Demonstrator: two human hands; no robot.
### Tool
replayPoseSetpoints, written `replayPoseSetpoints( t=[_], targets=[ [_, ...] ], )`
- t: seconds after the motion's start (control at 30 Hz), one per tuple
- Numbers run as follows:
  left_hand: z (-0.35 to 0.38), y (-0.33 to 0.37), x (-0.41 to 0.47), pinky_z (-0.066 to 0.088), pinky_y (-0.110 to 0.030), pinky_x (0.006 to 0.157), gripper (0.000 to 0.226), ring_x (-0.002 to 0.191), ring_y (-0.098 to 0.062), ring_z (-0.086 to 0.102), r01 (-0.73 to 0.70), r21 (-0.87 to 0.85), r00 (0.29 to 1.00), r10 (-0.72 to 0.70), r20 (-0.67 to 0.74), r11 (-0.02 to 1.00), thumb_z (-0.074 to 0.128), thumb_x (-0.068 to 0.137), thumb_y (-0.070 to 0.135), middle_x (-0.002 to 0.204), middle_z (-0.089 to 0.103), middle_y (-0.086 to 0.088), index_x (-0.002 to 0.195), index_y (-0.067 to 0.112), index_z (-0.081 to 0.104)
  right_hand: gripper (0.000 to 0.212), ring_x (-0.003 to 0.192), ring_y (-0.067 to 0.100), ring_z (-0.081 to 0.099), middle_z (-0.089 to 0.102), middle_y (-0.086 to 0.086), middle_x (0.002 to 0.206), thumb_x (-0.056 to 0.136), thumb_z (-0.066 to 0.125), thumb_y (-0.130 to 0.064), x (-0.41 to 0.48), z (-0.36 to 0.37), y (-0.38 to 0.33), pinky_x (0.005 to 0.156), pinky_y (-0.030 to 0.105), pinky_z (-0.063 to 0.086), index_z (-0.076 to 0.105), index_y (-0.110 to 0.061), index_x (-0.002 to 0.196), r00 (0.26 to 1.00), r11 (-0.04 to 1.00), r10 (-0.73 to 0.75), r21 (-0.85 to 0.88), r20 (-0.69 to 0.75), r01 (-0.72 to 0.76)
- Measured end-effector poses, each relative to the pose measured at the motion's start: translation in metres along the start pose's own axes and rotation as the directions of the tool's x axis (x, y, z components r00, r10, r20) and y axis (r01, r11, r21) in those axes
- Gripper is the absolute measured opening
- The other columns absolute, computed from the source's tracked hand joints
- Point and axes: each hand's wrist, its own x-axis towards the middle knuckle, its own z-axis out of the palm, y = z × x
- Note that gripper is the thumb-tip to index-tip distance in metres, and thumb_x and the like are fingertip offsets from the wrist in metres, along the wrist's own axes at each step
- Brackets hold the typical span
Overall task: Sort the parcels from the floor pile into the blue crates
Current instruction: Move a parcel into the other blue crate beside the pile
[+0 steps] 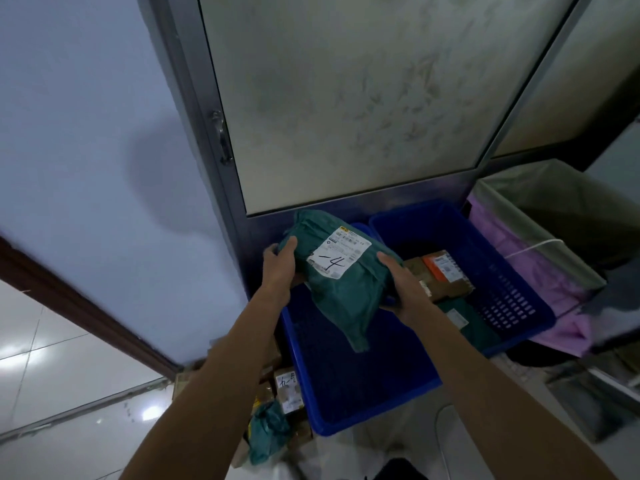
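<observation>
I hold a green plastic parcel (341, 289) with a white label marked "-4" above two blue crates. My left hand (278, 268) grips its left edge and my right hand (401, 285) grips its right side from below. The near blue crate (346, 403) lies under the parcel, its inside dark and bare where it shows. The far blue crate (505, 292) on the right holds a brown cardboard box (440, 275) with an orange-and-white label and a green parcel (460, 320). The floor pile (277, 407) of cardboard boxes and a green bag sits left of the near crate.
A frosted glass door (346, 98) with a metal frame and handle (221, 136) stands right behind the crates. A bin lined with grey and purple bags (540, 244) is to the right. A white wall and tiled floor (52, 375) lie to the left.
</observation>
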Motion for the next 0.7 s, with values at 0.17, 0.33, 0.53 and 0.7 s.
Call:
replayPoseSetpoints(
  t=[0.17, 0.33, 0.53, 0.7],
  targets=[
    [-0.005, -0.016, 0.003, 0.061, -0.045, 0.085, 0.038, 0.103, -0.029, 0.07, 0.192, 0.08, 0.966, -0.203, 0.16, 0.978, 0.066, 0.096, 0.042, 0.118, 0.07, -0.01, 0.125, 0.017, 0.062, 0.094, 0.103, 0.03, 0.073, 0.074, 0.004, 0.117, 0.052, 0.091, -0.062, 0.036, -0.013, -0.016, 0.09, 0.054, 0.058, 0.059, -0.029, 0.134, 1.0, 0.999, 0.003, -0.032, 0.001, -0.003],
    [0.002, -0.037, 0.008, 0.056, -0.038, 0.085, 0.054, 0.103, -0.018, 0.064, 0.14, 0.427, 0.983, -0.175, 0.045, 0.893, 0.068, 0.088, 0.057, 0.12, 0.066, 0.0, 0.127, 0.022, 0.058, 0.086, 0.105, 0.026, 0.072, 0.072, 0.005, 0.121, 0.06, 0.089, -0.056, 0.062, -0.039, -0.035, 0.094, 0.047, 0.058, 0.057, -0.026, 0.135, 0.995, 0.988, -0.026, -0.146, 0.098, 0.04],
    [0.043, -0.089, 0.013, 0.061, -0.031, 0.077, 0.074, 0.096, -0.019, 0.075, 0.197, 0.223, 0.978, -0.208, 0.03, 0.955, 0.084, 0.073, 0.053, 0.112, 0.076, -0.002, 0.133, 0.018, 0.061, 0.066, 0.107, 0.023, 0.071, 0.075, 0.003, 0.116, 0.071, 0.085, -0.054, 0.111, -0.075, -0.036, 0.098, 0.041, 0.055, 0.068, -0.022, 0.126, 0.962, 0.958, 0.099, -0.285, 0.256, -0.023],
    [0.061, -0.137, 0.013, 0.057, -0.04, 0.093, 0.099, 0.103, -0.021, 0.07, 0.356, 0.32, 0.935, -0.332, -0.126, 0.878, 0.077, 0.049, 0.082, 0.116, 0.072, -0.001, 0.126, 0.022, 0.061, 0.048, 0.099, 0.024, 0.071, 0.073, 0.008, 0.112, 0.079, 0.08, -0.053, 0.145, -0.084, -0.019, 0.086, 0.032, 0.055, 0.069, -0.013, 0.105, 0.968, 0.941, 0.157, -0.328, 0.197, -0.086]
  ],
)
